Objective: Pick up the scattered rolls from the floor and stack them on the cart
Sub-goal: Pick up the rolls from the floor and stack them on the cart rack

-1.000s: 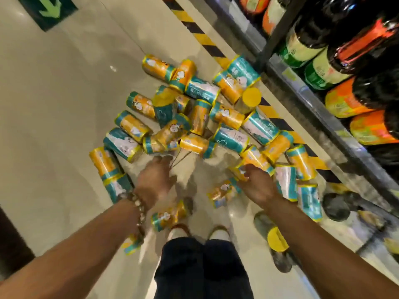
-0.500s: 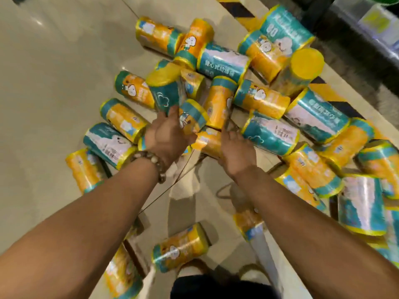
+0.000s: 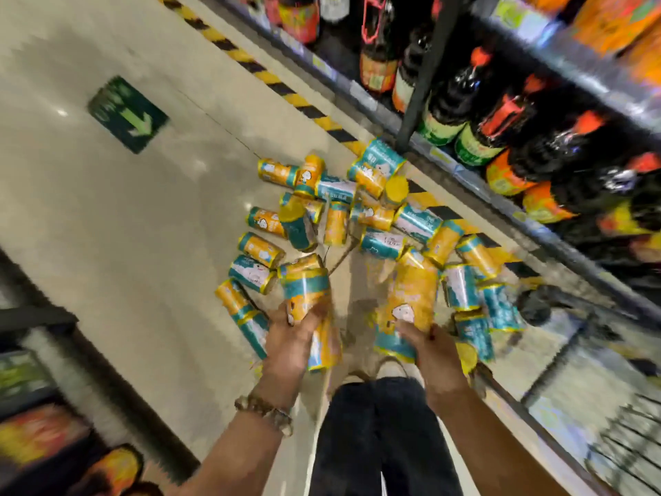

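Note:
Several yellow-and-teal rolls lie in a heap [image 3: 357, 216] on the glossy floor beside the shelving. My left hand [image 3: 291, 343] grips a yellow and teal roll [image 3: 307, 295] lifted above the floor, with a second roll [image 3: 323, 347] seemingly held under it. My right hand [image 3: 434, 356] holds a larger yellow roll [image 3: 407, 309] with a cartoon dog on it, also raised. The picture is blurred by motion. At the lower right edge, a wire cart [image 3: 629, 449] is partly in view.
A shelf [image 3: 500, 195] of dark bottles with orange and green labels runs along the right. Yellow-black hazard tape [image 3: 286, 98] marks the floor edge. A green arrow sign [image 3: 127, 114] is on the floor. Another dark shelf [image 3: 32, 406] stands at the lower left.
Both hands reached into the pile, closed on rolls and lifted them toward me. The camera rose and pulled back, so the shelf and floor sign came into view.

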{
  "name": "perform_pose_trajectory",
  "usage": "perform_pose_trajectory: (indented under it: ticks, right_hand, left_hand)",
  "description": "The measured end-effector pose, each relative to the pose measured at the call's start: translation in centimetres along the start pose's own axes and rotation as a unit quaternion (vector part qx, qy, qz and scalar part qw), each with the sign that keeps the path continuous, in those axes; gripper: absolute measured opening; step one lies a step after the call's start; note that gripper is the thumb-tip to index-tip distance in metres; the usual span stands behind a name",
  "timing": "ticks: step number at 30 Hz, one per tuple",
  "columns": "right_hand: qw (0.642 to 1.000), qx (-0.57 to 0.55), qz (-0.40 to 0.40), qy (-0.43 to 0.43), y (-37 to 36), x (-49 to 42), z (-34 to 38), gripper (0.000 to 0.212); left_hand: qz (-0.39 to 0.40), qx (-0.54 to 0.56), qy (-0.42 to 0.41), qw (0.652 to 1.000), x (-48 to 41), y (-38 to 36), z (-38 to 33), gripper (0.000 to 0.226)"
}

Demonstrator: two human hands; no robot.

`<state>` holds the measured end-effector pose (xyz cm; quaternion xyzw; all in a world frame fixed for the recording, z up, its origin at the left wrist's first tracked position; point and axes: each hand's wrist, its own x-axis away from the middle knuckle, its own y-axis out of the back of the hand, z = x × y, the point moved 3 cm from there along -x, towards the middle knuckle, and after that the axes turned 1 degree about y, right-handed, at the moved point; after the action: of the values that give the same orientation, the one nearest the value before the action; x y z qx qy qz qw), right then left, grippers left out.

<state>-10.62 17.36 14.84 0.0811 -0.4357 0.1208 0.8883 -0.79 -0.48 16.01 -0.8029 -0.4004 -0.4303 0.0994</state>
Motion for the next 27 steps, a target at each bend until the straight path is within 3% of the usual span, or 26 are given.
perform_pose_trajectory:
  ticks: [4,5,7,8,9,11,12,15,17,18,22,24,26,27]
  right_hand:
    - [0.988,-0.149,0.031,-0.002,2.6,12.3,7.2,0.011]
    - [0.982,-0.185,0.036,-0.004,3.4,14.8,8.4,0.023]
    - [0.978,-0.206,0.038,0.003,5.3,19.1,10.2,0.075]
    - [0.976,-0.214,0.037,0.012,6.0,21.3,11.0,0.084]
    - [0.971,-0.232,0.042,0.020,7.3,23.2,11.9,0.072]
    - [0.963,-0.261,0.029,0.058,10.2,26.4,13.4,0.026]
    - [0.960,-0.272,0.020,0.071,11.7,27.3,13.7,0.019]
    - [0.944,-0.308,0.020,0.120,16.4,30.3,15.7,0.025]
    - [0.930,-0.339,-0.011,0.142,20.2,31.2,16.5,0.050]
    - [0.927,-0.347,-0.035,0.138,22.2,31.3,16.4,0.054]
    - [0.918,-0.353,-0.125,0.133,31.3,30.1,14.8,0.027]
    - [0.926,-0.313,-0.161,0.139,35.9,29.1,14.1,0.027]
    - [0.941,-0.246,-0.198,0.120,40.2,27.7,13.3,0.045]
    - [0.946,-0.223,-0.209,0.105,41.9,26.7,12.9,0.049]
  left_hand:
    - [0.044,0.020,-0.011,0.999,10.8,-0.2,-7.0,0.070]
    - [0.060,0.044,-0.024,0.997,13.8,-0.6,-9.1,0.062]
    - [0.095,0.087,-0.056,0.990,19.3,-1.5,-12.0,0.027]
    - [0.118,0.089,-0.059,0.987,21.5,-2.1,-13.0,0.026]
    - [0.147,0.088,-0.061,0.983,24.0,-3.0,-14.0,0.038]
    - [0.215,0.066,-0.069,0.972,27.6,-5.1,-14.8,0.063]
    - [0.239,0.050,-0.078,0.967,29.3,-6.1,-15.2,0.063]
    - [0.303,0.023,-0.078,0.950,33.6,-10.4,-15.7,0.044]
    - [0.350,0.006,-0.056,0.935,36.1,-13.9,-15.3,0.033]
    - [0.364,-0.003,-0.042,0.931,37.3,-15.7,-15.0,0.037]
    - [0.399,-0.089,-0.048,0.911,40.4,-24.3,-13.5,0.073]
    - [0.390,-0.129,-0.042,0.911,41.3,-28.7,-12.1,0.055]
    - [0.356,-0.149,-0.050,0.921,41.5,-33.0,-10.5,0.027]
    - [0.335,-0.174,-0.063,0.924,41.6,-35.1,-9.8,0.031]
